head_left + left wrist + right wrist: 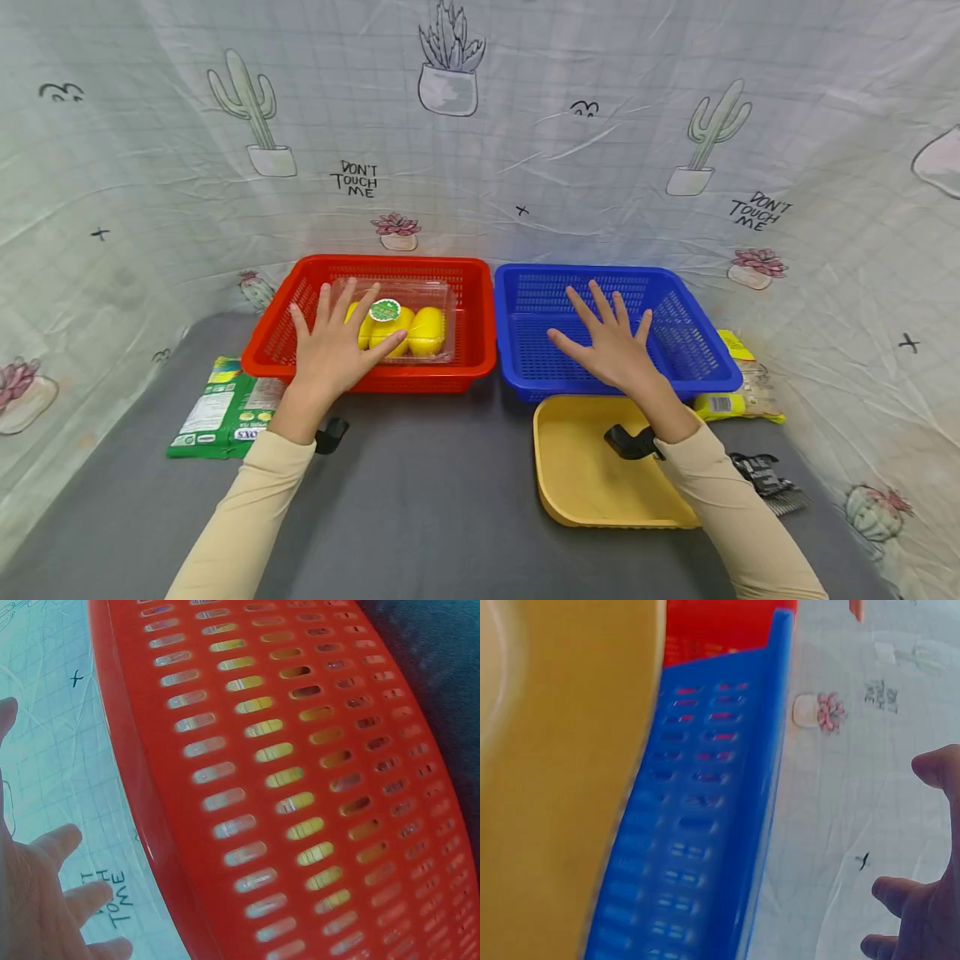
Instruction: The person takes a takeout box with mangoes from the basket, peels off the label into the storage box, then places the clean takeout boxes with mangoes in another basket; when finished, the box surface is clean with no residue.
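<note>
With fingers spread wide, my left hand (333, 346) is held above the red basket (472, 367) and grips nothing. Inside that basket lies a clear plastic box (446, 292) with several yellow, rounded items (427, 330) and a green round label. My right hand (613, 346), fingers also spread, hovers over the blue basket (525, 383) and holds nothing. In the left wrist view, the left hand (37, 900) appears beside the red basket's slotted wall (225, 787). The right wrist view has the right hand (930, 907) apart from the blue basket's rim (757, 825).
A yellow tray (592, 492) sits before the blue basket, partly under the right forearm. Green packets (217, 417) lie left of the red basket. At right are a yellow packet (723, 406) and a black-and-silver packet (768, 479). A cactus-print sheet (555, 167) hangs behind.
</note>
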The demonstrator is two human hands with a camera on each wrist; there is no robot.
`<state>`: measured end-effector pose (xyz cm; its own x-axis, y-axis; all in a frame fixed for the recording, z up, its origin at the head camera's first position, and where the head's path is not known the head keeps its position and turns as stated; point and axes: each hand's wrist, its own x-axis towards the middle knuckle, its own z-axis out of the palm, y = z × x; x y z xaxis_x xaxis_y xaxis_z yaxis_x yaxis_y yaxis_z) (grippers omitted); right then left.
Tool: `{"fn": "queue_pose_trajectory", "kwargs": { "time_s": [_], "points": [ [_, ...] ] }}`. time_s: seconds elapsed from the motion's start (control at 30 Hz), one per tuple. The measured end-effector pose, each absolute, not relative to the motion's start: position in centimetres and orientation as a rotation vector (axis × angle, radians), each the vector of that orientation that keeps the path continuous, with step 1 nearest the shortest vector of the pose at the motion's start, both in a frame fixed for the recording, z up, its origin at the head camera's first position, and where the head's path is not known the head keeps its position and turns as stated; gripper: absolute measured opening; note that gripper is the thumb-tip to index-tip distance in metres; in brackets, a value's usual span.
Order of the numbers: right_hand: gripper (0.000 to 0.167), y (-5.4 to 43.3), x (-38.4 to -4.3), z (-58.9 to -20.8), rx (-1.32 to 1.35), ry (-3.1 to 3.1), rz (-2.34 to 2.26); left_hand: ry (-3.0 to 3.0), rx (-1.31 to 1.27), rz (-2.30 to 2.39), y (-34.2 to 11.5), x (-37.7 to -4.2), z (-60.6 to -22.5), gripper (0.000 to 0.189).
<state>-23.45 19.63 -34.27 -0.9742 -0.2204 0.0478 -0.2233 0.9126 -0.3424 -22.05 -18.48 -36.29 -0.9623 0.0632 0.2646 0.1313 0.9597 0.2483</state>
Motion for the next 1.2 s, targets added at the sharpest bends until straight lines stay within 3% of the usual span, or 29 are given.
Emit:
{"fn": "queue_pose_trajectory", "kwargs": {
  "time_s": [0.73,1.2],
  "points": [
    [0.082,13.7,-24.2,-34.7,0.506,-3.004,0.736,-2.761,-0.049,-0.463,-21.9,-18.9,-37.7,0.083],
    [0.073,10.2,-24.1,-35.1,0.555,-2.812,1.083,-2.671,0.067,-0.604,-24.9,-18.2,-39.4,0.078]
  ]
}}
